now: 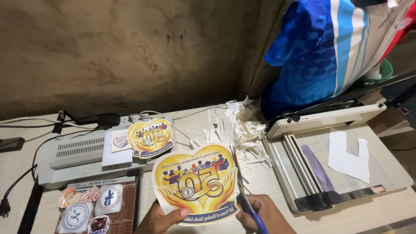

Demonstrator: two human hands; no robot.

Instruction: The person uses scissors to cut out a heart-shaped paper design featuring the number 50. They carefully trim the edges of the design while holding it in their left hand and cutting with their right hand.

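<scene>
**Heart-shaped print under the scissors**

Left hand (159,218) at the bottom edge of the view, fingers pinched closed on the lower left rim of a yellow heart-shaped print (197,184), thumb on top. Print held just above the table (377,212), tilted toward the camera, with a thin white border around the artwork.

Right hand (264,213) wrapped shut around the blue handles of a pair of scissors (243,190). Blades pointing up and away, lying along the right edge of the print and touching its border.

Behind the print, a second, smaller heart-shaped print (151,138) resting on a grey laminator (73,156), beside a white sheet bearing a round sticker (120,141). At lower left, a brown-gridded paper cutter (125,203) carrying several cut-out stickers (89,208). A heap of white paper offcuts (240,130) spread across the middle of the table. To the right, a larger cream paper trimmer (333,164) with a white scrap (349,158) on its bed. Blue patterned cloth (320,47) hanging at upper right, against a rough brown wall (117,52).
</scene>
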